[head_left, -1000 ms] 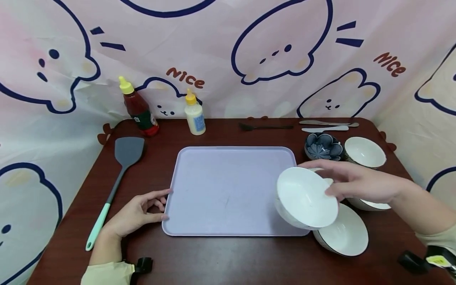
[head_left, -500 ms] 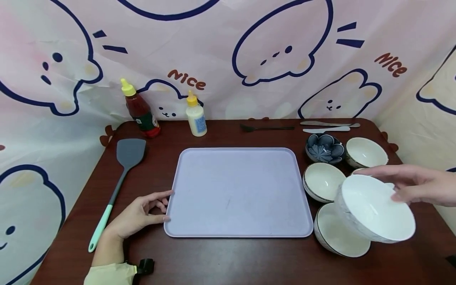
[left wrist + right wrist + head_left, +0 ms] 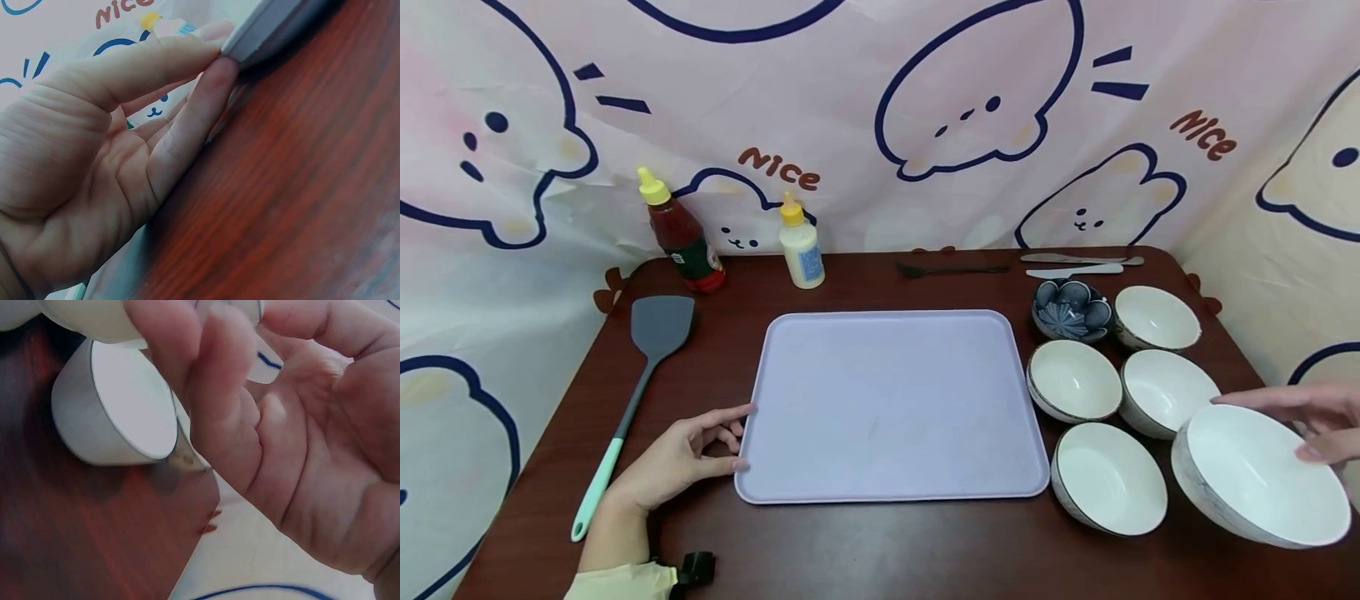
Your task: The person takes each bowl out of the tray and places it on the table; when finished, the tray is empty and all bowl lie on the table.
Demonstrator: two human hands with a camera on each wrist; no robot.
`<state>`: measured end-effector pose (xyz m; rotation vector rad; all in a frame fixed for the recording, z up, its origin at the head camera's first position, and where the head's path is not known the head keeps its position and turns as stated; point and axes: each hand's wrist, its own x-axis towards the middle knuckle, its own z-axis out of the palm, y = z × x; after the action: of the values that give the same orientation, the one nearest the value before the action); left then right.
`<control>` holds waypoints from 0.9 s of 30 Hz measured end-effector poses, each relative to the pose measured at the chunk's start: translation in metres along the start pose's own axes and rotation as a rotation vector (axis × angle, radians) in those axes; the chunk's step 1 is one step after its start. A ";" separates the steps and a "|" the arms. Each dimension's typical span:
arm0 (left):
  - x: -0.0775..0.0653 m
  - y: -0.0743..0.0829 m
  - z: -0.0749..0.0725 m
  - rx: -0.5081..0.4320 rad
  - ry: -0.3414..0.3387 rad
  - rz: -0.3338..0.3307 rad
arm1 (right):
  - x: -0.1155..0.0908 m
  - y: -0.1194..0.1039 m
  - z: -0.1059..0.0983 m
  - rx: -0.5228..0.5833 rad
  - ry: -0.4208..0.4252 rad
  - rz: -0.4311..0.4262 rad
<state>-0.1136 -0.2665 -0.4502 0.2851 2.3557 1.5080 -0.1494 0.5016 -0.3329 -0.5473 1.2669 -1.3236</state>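
Observation:
My left hand (image 3: pixel 673 458) grips the left edge of the pale lavender tray (image 3: pixel 887 408), thumb and fingertips at its rim. The left wrist view shows the thumb (image 3: pixel 156 65) at that rim, with another fingertip just below it. At the right of the head view, my right hand (image 3: pixel 1337 408) holds a white bowl (image 3: pixel 1255 475) by its rim, the thumb over the inner side and a finger along the outside. The bowl is slightly tilted and has a faint pattern outside. In the right wrist view, the right hand (image 3: pixel 300 425) hides most of it.
White bowls cluster right of the tray: one nearest (image 3: pixel 1108 479), others (image 3: pixel 1075 383) behind, beside a dark blue flower-shaped bowl (image 3: pixel 1071 312). Knives (image 3: pixel 1075 271) and a fork (image 3: pixel 951 271) lie behind. Left are a spatula (image 3: pixel 658 333), red sauce bottle (image 3: pixel 685 242) and cream bottle (image 3: pixel 802 250).
My right hand has carried the white bowl from over the tray's right side out to the right, past the other bowls, and lower. The left hand stays at the tray's edge.

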 end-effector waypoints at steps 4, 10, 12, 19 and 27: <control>-0.003 0.001 -0.002 0.003 0.010 0.004 | -0.003 0.008 -0.001 0.025 -0.025 0.008; -0.006 0.001 -0.004 0.003 0.017 0.011 | 0.000 0.031 0.001 -0.169 0.060 -0.126; -0.007 0.001 -0.004 0.002 0.017 0.011 | 0.002 0.037 0.001 -0.227 0.085 -0.139; 0.001 0.001 -0.002 -0.012 -0.011 0.067 | -0.005 0.057 0.006 -0.107 0.141 -0.122; -0.002 0.001 -0.003 -0.010 -0.011 0.052 | -0.010 0.067 0.001 -0.116 0.217 -0.041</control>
<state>-0.1129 -0.2689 -0.4475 0.3535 2.3478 1.5373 -0.1196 0.5276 -0.3881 -0.5228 1.5245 -1.3776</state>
